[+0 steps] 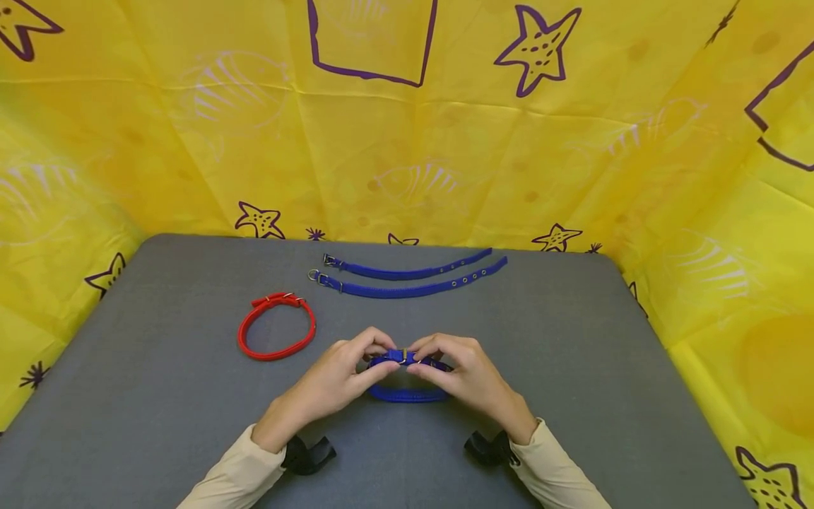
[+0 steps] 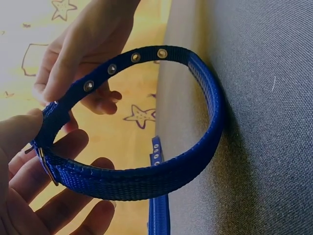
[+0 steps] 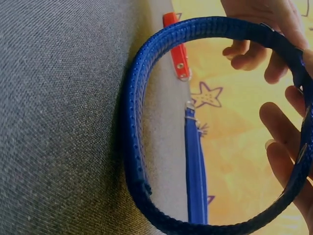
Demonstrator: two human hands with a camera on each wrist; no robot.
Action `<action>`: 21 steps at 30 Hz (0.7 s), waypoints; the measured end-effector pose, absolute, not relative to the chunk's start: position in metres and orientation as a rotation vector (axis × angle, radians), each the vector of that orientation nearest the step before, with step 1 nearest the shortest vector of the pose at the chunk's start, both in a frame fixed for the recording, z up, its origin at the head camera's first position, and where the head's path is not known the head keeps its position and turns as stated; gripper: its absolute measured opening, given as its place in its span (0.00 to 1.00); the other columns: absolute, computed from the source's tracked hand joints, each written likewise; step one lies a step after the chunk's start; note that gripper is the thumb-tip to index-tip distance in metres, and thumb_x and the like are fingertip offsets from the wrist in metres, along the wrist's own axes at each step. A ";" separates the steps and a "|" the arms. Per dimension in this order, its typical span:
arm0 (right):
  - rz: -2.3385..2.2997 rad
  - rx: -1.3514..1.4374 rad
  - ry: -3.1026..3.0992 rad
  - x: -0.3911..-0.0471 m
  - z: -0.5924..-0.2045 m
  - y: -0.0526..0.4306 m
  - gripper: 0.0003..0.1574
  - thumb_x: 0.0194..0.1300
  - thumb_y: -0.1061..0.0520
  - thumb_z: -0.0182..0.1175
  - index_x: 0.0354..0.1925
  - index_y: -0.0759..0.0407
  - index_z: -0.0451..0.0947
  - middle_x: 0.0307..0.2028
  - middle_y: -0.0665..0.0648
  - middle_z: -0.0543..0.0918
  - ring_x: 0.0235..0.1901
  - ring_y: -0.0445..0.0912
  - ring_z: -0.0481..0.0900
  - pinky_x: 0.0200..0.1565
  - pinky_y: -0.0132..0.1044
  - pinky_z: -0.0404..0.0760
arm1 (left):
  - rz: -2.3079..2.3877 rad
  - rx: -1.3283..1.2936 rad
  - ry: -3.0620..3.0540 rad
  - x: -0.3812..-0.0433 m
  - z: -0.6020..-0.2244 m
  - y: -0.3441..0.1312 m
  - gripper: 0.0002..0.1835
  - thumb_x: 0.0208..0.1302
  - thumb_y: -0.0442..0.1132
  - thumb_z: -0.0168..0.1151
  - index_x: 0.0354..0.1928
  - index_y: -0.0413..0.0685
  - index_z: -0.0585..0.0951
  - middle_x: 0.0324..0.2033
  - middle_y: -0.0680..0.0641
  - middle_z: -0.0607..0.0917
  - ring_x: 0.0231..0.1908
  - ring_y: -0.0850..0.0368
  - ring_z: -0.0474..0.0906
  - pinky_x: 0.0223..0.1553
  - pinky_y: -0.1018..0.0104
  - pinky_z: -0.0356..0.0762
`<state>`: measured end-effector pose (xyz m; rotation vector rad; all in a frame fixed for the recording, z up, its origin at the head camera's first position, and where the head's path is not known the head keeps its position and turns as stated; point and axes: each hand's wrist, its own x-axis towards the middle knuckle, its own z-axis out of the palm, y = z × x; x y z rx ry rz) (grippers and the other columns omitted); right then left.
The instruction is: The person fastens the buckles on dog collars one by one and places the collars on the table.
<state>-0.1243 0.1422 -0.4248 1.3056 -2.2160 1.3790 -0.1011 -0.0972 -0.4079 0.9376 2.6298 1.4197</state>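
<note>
A blue collar (image 1: 410, 396) is bent into a loop in front of the person, its buckle (image 1: 403, 355) facing up between both hands. The left hand (image 1: 343, 371) pinches the loop just left of the buckle with thumb and fingers. On the other side, the right hand (image 1: 467, 367) pinches the strap close to the buckle. Several metal-rimmed holes show along the band (image 2: 100, 78) in the left wrist view. The lower part of the loop (image 3: 133, 127) is at the grey tabletop in the right wrist view; whether it touches cannot be told.
A red collar (image 1: 273, 355), fastened into a loop, lies to the left on the grey table (image 1: 159, 396). Two blue collars, one farther (image 1: 394, 273) and one nearer (image 1: 397, 291), lie unfastened side by side toward the back edge. Yellow patterned cloth (image 1: 413, 141) surrounds the table.
</note>
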 end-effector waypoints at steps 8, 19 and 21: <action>1.400 1.282 -2.241 -0.126 -0.425 0.144 0.10 0.58 0.67 0.70 0.36 0.55 0.81 0.37 0.55 0.89 0.35 0.41 0.86 0.34 0.31 0.83 | 1.446 0.926 2.653 -0.102 -0.406 -0.102 0.06 0.71 0.41 0.60 0.47 0.53 0.75 0.39 0.57 0.88 0.42 0.62 0.85 0.41 0.63 0.81; 1.446 1.203 -2.331 -0.131 -0.428 0.150 0.08 0.60 0.65 0.69 0.34 0.54 0.80 0.36 0.55 0.88 0.32 0.39 0.83 0.32 0.39 0.84 | 1.430 0.850 2.768 -0.109 -0.405 -0.114 0.07 0.67 0.37 0.62 0.43 0.55 0.75 0.34 0.61 0.88 0.39 0.64 0.83 0.43 0.55 0.80; 1.452 1.213 -2.324 -0.130 -0.428 0.150 0.08 0.59 0.65 0.69 0.34 0.54 0.80 0.37 0.55 0.88 0.32 0.39 0.83 0.32 0.38 0.84 | 1.420 0.861 2.762 -0.109 -0.405 -0.113 0.08 0.66 0.37 0.63 0.44 0.54 0.75 0.36 0.59 0.88 0.40 0.63 0.83 0.44 0.56 0.80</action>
